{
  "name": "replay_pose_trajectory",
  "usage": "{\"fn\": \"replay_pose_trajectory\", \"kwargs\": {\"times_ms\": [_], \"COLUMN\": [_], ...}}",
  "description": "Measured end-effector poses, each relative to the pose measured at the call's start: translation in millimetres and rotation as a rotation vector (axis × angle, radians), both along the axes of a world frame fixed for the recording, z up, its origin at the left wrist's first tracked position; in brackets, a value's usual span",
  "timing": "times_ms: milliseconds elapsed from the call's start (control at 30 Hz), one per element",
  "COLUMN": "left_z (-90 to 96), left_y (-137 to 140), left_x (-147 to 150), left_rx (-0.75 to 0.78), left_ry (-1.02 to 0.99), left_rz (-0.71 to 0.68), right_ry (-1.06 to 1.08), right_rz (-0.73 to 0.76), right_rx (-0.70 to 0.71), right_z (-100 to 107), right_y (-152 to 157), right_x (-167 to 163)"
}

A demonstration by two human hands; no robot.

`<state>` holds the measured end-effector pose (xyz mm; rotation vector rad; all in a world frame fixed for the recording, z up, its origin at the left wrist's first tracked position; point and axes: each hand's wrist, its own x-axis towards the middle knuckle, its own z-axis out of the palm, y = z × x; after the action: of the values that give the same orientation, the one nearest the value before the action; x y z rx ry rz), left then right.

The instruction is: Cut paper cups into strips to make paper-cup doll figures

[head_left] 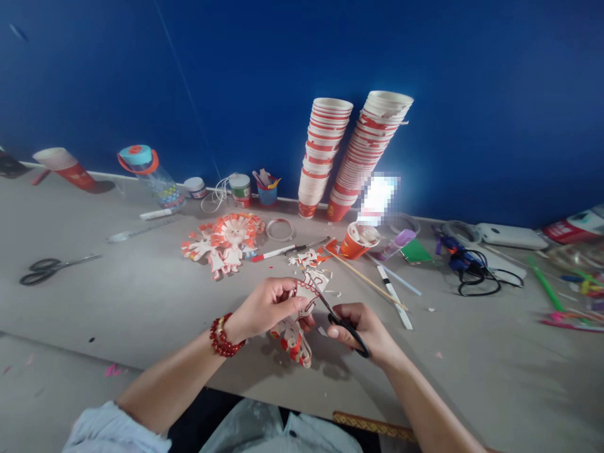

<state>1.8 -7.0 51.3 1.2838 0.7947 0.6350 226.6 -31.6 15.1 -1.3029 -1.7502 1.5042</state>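
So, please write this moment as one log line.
left hand: holds red-lined white paper piece | right hand: holds black-handled metal scissors

Rumpled pale blue sleeve (120, 433), red beaded bracelets (221, 343) with gold accent (219, 328), pale top (252, 431), dark button (292, 433)

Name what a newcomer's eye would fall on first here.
Two tall stacks of paper cups rise before the blue wall, a bright pixelated patch beside the right one. At front centre, the right hand holds scissors at the red-lined paper in the left hand.
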Motion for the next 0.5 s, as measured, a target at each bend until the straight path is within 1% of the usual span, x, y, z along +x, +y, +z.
{"fn": "replay_pose_trajectory", "kwargs": {"times_ms": [200, 500], "left_z": [-1.9, -2.2], "left_y": [-0.1, 0.0], "left_x": [-0.3, -0.2], "left_rx": [-0.004, -0.009], "left_ry": [-0.009, -0.012], "left_rz": [0.005, -0.005], "right_ry": [-0.044, -0.054], "right_rz": [-0.022, -0.038], "right_rx": [0.074, 0.102], "right_z": [-3.4, -5.6], "right_y": [1.1, 1.0], "right_x": [1.2, 1.6]}}
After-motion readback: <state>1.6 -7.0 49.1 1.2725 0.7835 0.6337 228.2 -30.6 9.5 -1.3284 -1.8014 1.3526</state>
